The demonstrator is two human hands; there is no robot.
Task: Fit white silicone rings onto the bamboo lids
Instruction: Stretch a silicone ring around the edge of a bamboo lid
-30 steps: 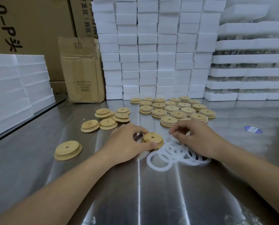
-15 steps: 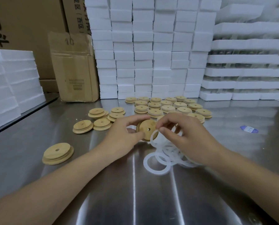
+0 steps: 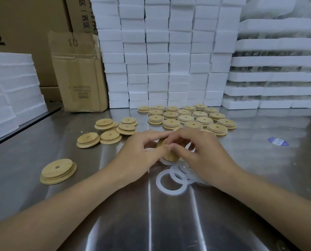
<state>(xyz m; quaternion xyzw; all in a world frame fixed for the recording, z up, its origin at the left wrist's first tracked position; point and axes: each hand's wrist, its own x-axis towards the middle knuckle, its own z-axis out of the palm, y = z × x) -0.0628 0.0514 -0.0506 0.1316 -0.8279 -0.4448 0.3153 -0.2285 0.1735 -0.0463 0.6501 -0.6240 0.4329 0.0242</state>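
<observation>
Head cam: both my hands have closed in on one bamboo lid (image 3: 170,154), way tighter than half a second ago when its face still showed. My left hand (image 3: 142,156) pinches its left side, my right hand (image 3: 199,153) wraps its top and right, so only the lower edge peeks out. The lid sits just above the pile of white rings (image 3: 171,183). Can't tell if a ring's on it yet.
</observation>
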